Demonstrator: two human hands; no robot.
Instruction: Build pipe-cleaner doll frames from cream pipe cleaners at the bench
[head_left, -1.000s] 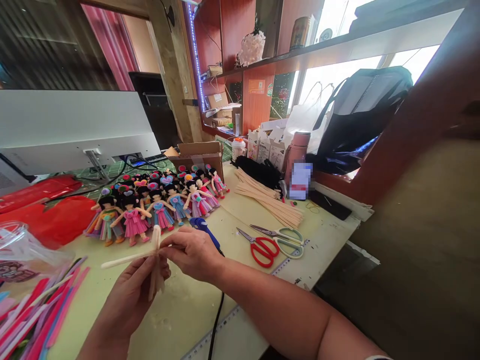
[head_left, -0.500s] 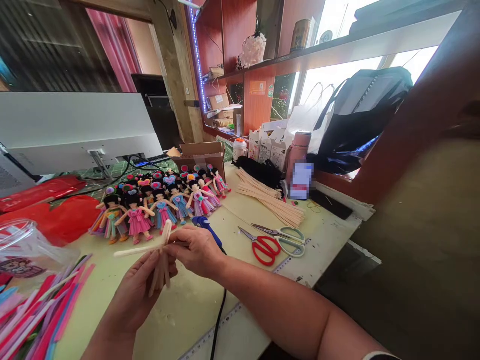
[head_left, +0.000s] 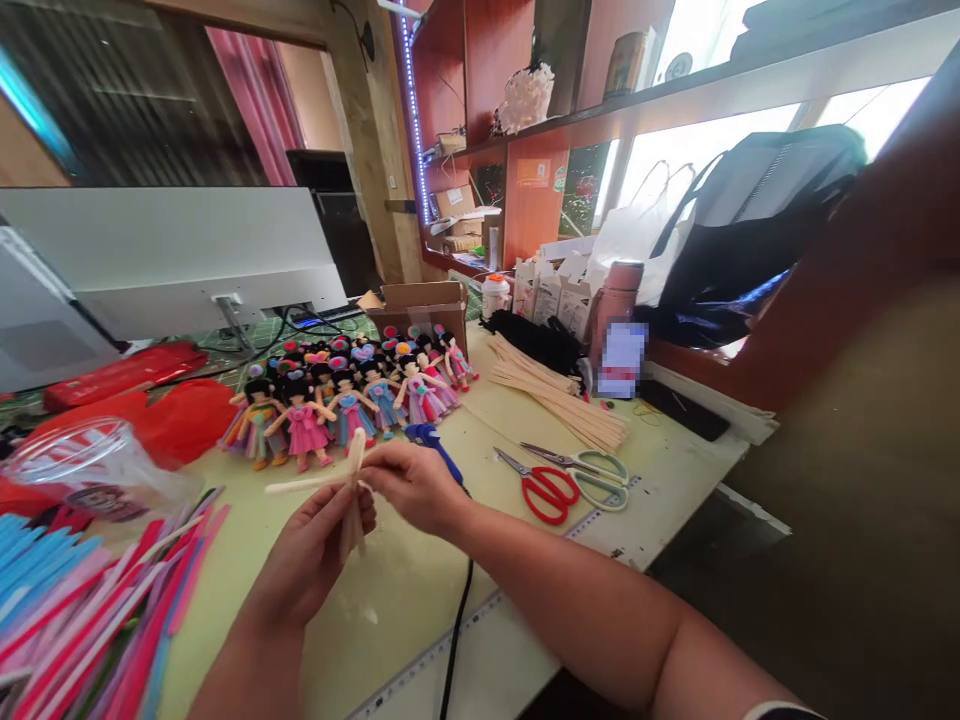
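Observation:
Between both hands is a bundle of cream pipe cleaners (head_left: 358, 447), with a loop at the top, one length sticking out to the left and several ends hanging down. My left hand (head_left: 311, 540) is closed round its lower part, thumb and fingers pinching the middle. Pressed against the same crossing point from the right is my right hand (head_left: 420, 488), its thumb and forefinger pinched on the cream strands; the fingertips partly hide the joint. Just behind the right hand lies a blue glue gun (head_left: 441, 455). Several finished pipe-cleaner dolls (head_left: 304, 425) in coloured dresses stand behind the hands.
Red-handled scissors (head_left: 550, 494) and pale green-handled scissors (head_left: 606, 482) lie right of my hands. Cream pipe cleaners (head_left: 562, 400) lie farther back; coloured ones (head_left: 120, 610) fill the left front. A ruler (head_left: 465, 635) and black cable (head_left: 456, 640) run along the near edge.
The view has turned a little left, so everything sits farther right. Both hands keep hold of the cream pipe cleaners; the right fingers have shifted slightly at the crossing.

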